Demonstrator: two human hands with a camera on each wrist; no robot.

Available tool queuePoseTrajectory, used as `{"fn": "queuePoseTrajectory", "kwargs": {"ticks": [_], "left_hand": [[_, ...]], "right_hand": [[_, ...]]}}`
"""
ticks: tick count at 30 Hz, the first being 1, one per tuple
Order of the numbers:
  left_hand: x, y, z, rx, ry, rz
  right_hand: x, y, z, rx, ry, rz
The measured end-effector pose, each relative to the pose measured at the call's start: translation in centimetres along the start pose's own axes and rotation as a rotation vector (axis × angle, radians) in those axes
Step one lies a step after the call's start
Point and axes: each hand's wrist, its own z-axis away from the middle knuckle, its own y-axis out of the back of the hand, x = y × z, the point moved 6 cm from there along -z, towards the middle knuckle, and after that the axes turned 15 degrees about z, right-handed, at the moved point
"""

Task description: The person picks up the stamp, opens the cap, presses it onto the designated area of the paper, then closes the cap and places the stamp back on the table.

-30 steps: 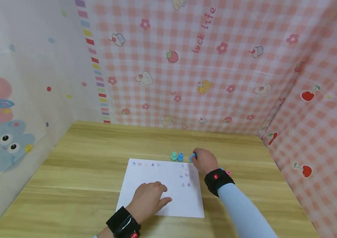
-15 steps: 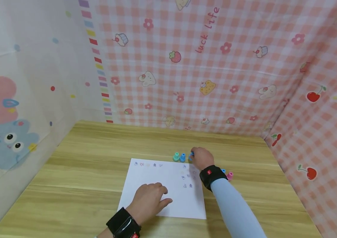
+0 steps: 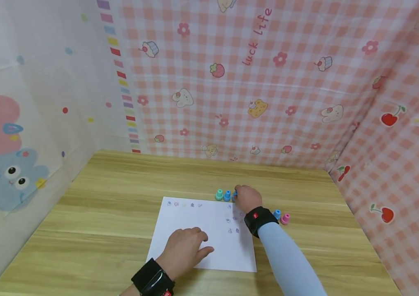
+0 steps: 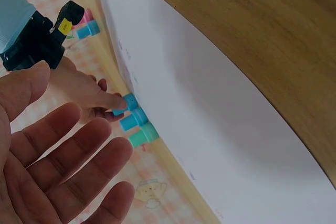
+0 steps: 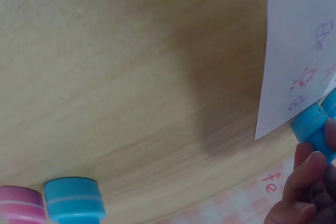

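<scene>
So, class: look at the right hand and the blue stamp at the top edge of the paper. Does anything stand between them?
Nothing visible does. The right hand already has its fingertips on the blue stamp, which stands beside the paper and next to another blue stamp and a teal stamp. The left hand rests flat on the paper.

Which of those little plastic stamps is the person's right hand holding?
The blue stamp at the paper's far edge, pinched by the right hand; teal and blue neighbours stand untouched.
</scene>
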Motion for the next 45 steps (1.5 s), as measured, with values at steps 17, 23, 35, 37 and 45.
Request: {"fn": "queuePoseTrajectory", "kwargs": {"ticks": [17, 23, 35, 37, 45], "left_hand": [[0.2, -0.4, -0.3, -0.021, -0.018, 0.019], [0.6, -0.4, -0.3, -0.024, -0.023, 0.027], [0.8, -0.6, -0.5, -0.049, -0.010, 0.052], [0.8, -0.7, -0.5, -0.050, -0.010, 0.051], [0.8, -0.9, -0.5, -0.044, -0.017, 0.046]], "right_hand": [[3.3, 1.3, 1.3, -0.048, -0.017, -0.005], [5.1, 1.7, 1.9, -0.026, -0.032, 0.003], [9.8, 3.0, 4.2, -0.052, -0.046, 0.023], [10.6, 3.4, 4.7, -0.062, -0.052, 0.009], [13.4, 3.9, 6.6, -0.128, -0.096, -0.008]]}}
